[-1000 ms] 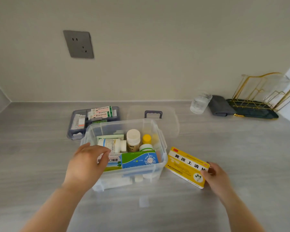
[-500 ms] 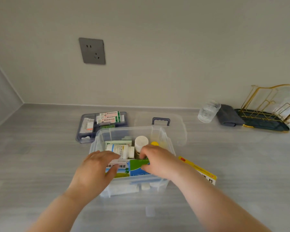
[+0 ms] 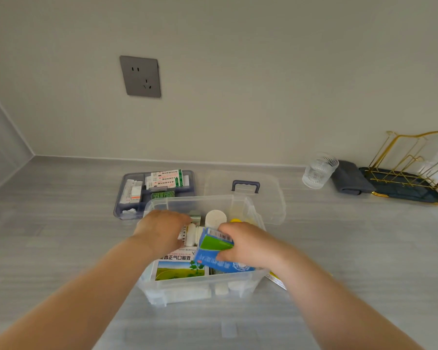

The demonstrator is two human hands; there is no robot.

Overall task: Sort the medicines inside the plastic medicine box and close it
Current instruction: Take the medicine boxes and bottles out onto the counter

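Observation:
The clear plastic medicine box (image 3: 197, 290) stands open on the counter in front of me. My right hand (image 3: 248, 242) is shut on a blue and green carton (image 3: 216, 253), tilted up at the box's right side. My left hand (image 3: 161, 229) reaches into the box and grips a white bottle (image 3: 191, 236) lying on its side. A white carton with a meadow picture (image 3: 178, 267) lies flat at the front. A white-capped bottle (image 3: 215, 218) and a yellow cap (image 3: 235, 220) stand behind. The yellow carton (image 3: 277, 281) on the counter is mostly hidden by my right arm.
A grey insert tray (image 3: 127, 195) with small cartons sits behind the box on the left. The clear lid with a grey handle (image 3: 245, 185) lies behind it. A glass (image 3: 319, 170), a grey cloth (image 3: 350, 180) and a gold rack on a dark tray (image 3: 402, 184) stand at the back right.
My right hand let go of the yellow carton, moved into the box and lifted the blue and green carton. My left hand shifted back onto the lying white bottle.

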